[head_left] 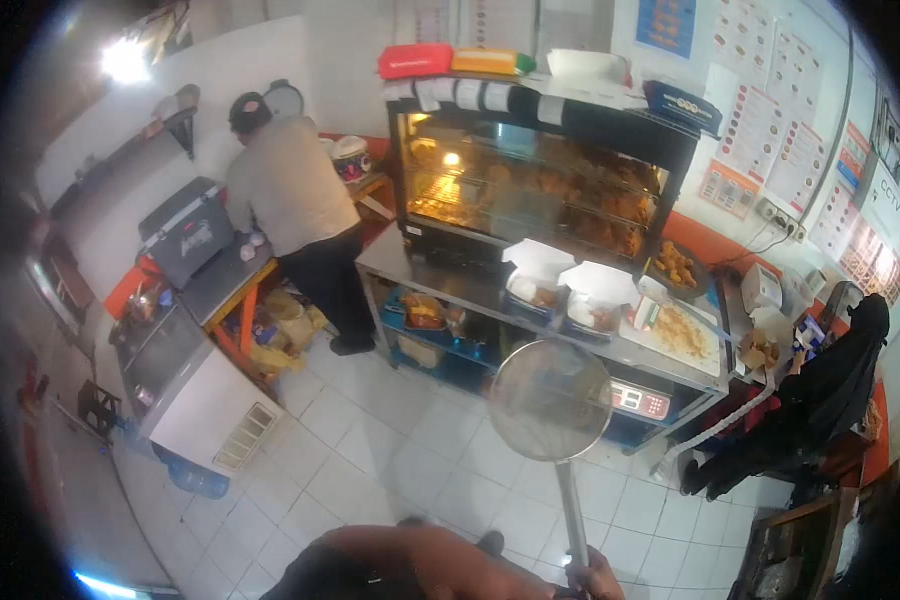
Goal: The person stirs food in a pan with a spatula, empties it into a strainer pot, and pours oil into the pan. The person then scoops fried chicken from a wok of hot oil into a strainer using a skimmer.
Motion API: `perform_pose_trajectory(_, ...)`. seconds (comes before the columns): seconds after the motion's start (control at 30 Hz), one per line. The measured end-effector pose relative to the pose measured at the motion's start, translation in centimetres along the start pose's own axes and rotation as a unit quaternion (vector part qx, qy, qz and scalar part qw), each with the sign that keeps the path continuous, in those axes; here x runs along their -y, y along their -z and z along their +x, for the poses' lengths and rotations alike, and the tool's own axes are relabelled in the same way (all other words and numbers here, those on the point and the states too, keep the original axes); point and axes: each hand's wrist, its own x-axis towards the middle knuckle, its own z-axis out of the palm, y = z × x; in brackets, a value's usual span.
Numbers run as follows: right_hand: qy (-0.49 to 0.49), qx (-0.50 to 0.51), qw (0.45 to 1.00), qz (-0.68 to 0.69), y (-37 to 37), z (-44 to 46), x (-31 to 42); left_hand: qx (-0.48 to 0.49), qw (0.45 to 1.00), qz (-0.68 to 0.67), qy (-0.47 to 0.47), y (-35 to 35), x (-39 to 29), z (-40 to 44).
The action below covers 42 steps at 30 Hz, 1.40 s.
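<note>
The right hand's fingers [595, 576], at the bottom edge of the frame, were closed around the handle of a round mesh strainer [550, 400]. Its metal handle rose from them to the wire bowl, right of centre, raised in front of the steel desk [450, 280]. The left forearm [420, 562] stretched along the bottom edge toward the handle; whether its fingers were open or gripping could not be told.

Beyond the bowl, on the desk, stood two open white-lidded boxes [598, 287] side by side, with a white board [642, 322] bearing golden crumbs just to their right. A glass display warmer [530, 185] filled with fried food stood at upper centre, a plate of fried pieces [675, 268] near its right side. At upper left, a person in a light shirt [295, 185] leaned near a grey cooler box [185, 235]. At right, someone in dark clothing [830, 370] was beside an open carton [765, 345].
</note>
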Motion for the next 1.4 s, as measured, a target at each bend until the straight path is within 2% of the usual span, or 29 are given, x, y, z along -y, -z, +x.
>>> perform_pose_trajectory(0.07,-0.084,0.032,0.996,-0.008,-2.3,0.6,-3.2,-0.027,0.999,0.021,-0.003,-3.0,-2.7,-1.8)
perform_pose_trajectory(0.17,-0.068,0.080,0.991,-0.083,-8.9,1.1,-4.3,-0.055,0.997,0.046,-0.016,-7.8,-6.8,-5.6)
perform_pose_trajectory(0.23,-0.074,0.105,0.988,-0.082,-13.5,0.5,-4.6,-0.063,0.995,0.067,-0.024,-10.9,-10.2,-8.5)
perform_pose_trajectory(0.3,-0.083,0.159,0.964,-0.198,-18.0,2.1,-7.3,-0.069,0.994,0.085,-0.027,-14.6,-13.7,-12.0)
perform_pose_trajectory(0.33,-0.068,0.199,0.956,-0.203,-20.5,2.6,-8.5,-0.074,0.993,0.088,-0.029,-16.1,-15.6,-13.7)
perform_pose_trajectory(0.37,-0.063,0.192,0.959,-0.201,-23.1,3.4,-9.8,-0.076,0.992,0.093,-0.031,-17.9,-17.5,-15.5)
perform_pose_trajectory(0.43,-0.099,0.297,0.932,-0.181,-28.3,3.8,-12.4,-0.088,0.990,0.102,-0.037,-21.2,-21.2,-19.1)
perform_pose_trajectory(0.5,-0.101,0.309,0.924,-0.201,-35.3,2.3,-12.7,-0.107,0.987,0.111,-0.046,-24.3,-24.7,-22.6)
perform_pose_trajectory(0.57,-0.122,0.378,0.889,-0.228,-40.9,2.4,-13.9,-0.128,0.982,0.123,-0.059,-27.3,-27.9,-26.2)
perform_pose_trajectory(0.63,-0.153,0.402,0.859,-0.278,-45.6,2.8,-15.3,-0.146,0.977,0.134,-0.082,-29.9,-30.9,-30.2)
perform_pose_trajectory(0.67,-0.047,0.407,0.831,-0.376,-47.3,4.9,-17.9,-0.159,0.972,0.146,-0.096,-31.0,-32.5,-32.2)
perform_pose_trajectory(0.7,0.060,0.416,0.779,-0.466,-49.6,6.0,-20.1,-0.180,0.964,0.162,-0.111,-32.5,-33.9,-34.4)
perform_pose_trajectory(0.73,0.005,0.440,0.765,-0.469,-53.7,3.4,-16.3,-0.196,0.953,0.187,-0.132,-33.6,-35.8,-36.3)
perform_pose_trajectory(0.77,0.019,0.494,0.724,-0.481,-56.1,5.2,-17.8,-0.224,0.937,0.219,-0.155,-34.8,-37.6,-38.3)
perform_pose_trajectory(0.83,-0.095,0.489,0.728,-0.471,-62.6,5.1,-17.3,-0.261,0.898,0.290,-0.203,-37.1,-41.2,-42.4)
perform_pose_trajectory(0.87,-0.110,0.527,0.683,-0.493,-66.2,5.4,-17.2,-0.282,0.874,0.328,-0.219,-37.9,-43.1,-44.5)
perform_pose_trajectory(0.97,-0.063,0.565,0.601,-0.561,-77.9,6.5,-16.6,-0.318,0.809,0.431,-0.242,-39.6,-49.6,-50.8)
perform_pose_trajectory(1.1,-0.118,0.592,0.581,-0.546,-92.4,8.7,-18.2,-0.343,0.737,0.527,-0.249,-41.8,-59.0,-57.5)
perform_pose_trajectory(1.2,-0.229,0.626,0.559,-0.493,-103.6,9.4,-18.4,-0.340,0.701,0.573,-0.256,-43.9,-65.6,-61.8)
perform_pose_trajectory(1.33,-0.177,0.668,0.521,-0.500,-120.7,6.1,-17.6,-0.319,0.662,0.627,-0.259,-48.3,-73.8,-68.2)
perform_pose_trajectory(1.4,-0.135,0.682,0.522,-0.494,-126.9,6.6,-20.8,-0.311,0.646,0.648,-0.257,-51.0,-77.8,-71.8)
